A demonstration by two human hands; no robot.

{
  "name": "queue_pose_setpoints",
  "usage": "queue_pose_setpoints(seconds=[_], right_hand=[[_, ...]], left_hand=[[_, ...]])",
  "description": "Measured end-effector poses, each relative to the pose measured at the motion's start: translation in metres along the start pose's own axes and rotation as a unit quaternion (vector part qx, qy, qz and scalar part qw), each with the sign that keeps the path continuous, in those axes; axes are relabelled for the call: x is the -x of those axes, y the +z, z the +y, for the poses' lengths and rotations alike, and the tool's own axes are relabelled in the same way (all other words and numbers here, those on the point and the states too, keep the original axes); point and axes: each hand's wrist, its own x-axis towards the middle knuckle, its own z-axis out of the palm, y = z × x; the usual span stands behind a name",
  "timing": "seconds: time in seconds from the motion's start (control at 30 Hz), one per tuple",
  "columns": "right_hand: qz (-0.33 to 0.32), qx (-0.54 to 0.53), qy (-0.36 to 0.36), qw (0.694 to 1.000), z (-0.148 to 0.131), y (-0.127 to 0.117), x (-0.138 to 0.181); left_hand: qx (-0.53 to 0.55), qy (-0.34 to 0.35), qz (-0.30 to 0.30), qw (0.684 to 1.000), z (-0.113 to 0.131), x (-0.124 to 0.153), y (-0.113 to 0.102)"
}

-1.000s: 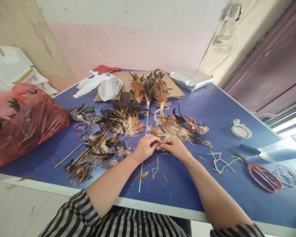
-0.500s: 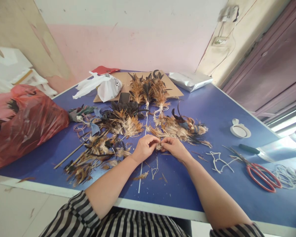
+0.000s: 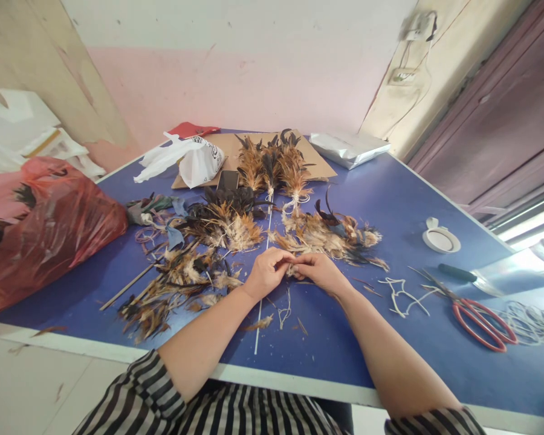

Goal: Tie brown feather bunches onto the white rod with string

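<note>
My left hand [image 3: 268,271] and my right hand [image 3: 321,271] meet fingertip to fingertip over the blue table [image 3: 390,199], both pinched on a small tuft of brown feathers [image 3: 292,269]. Just beyond my hands lies a loose heap of brown and black feathers [image 3: 330,234]. A bigger spread of feathers [image 3: 194,266] lies to the left. Three tied feather bunches [image 3: 272,163] rest on a sheet of cardboard [image 3: 317,164] at the back. A thin white stick [image 3: 262,284] runs along the table between my hands.
Red-handled scissors [image 3: 480,319], a green-handled tool [image 3: 457,273], white string pieces [image 3: 401,296] and a white round lid [image 3: 440,240] lie to the right. A red plastic bag [image 3: 40,223] stands at the left, a white bag [image 3: 194,158] and a silver packet [image 3: 349,148] at the back.
</note>
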Motion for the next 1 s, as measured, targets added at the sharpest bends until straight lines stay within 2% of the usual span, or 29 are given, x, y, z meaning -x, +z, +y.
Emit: queue_pose_setpoints(seconds=[0.53, 0.7, 0.9, 1.0], right_hand=[[0.01, -0.024, -0.014, 1.0, 0.002, 0.001, -0.001], [0.012, -0.012, -0.021, 1.0, 0.003, 0.002, -0.001], [0.038, 0.057, -0.013, 0.998, 0.001, -0.001, 0.002], [0.068, 0.122, -0.036, 0.989, 0.001, -0.007, 0.003]], left_hand=[[0.034, -0.033, -0.002, 0.999, -0.004, 0.001, 0.002], [0.013, -0.044, 0.0, 0.999, -0.006, 0.001, 0.0], [-0.009, -0.066, -0.001, 0.998, -0.013, -0.003, -0.004], [-0.021, -0.07, -0.007, 0.997, -0.014, -0.004, -0.008]])
